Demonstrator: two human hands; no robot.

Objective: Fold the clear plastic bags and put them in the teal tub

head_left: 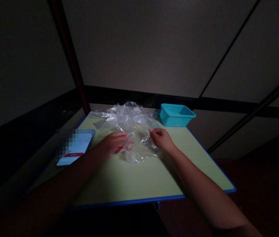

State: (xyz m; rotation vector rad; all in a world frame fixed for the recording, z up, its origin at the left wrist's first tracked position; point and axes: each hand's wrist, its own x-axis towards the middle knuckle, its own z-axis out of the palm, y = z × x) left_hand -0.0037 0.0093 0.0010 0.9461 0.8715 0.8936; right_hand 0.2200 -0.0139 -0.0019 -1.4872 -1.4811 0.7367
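Observation:
A thin, crumpled clear plastic bag (138,156) is spread between my hands, low over the table. My right hand (162,140) pinches its right side between thumb and bent fingers. On the other side, my left hand (117,143) has the plastic at its thumb and forefinger, while its lower fingers reach out behind or within the film; which of the two I cannot tell. Just beyond both hands lies a heap of more crumpled clear plastic (127,113). Where one piece of film ends and the other begins is hard to make out.
The pale green table (129,184) has a blue edge. A turquoise plastic basket (178,116) stands at its back right corner. A phone or tablet with a lit screen (76,148), partly blurred, lies at the left beside my forearm. A panelled wall (139,49) rises behind.

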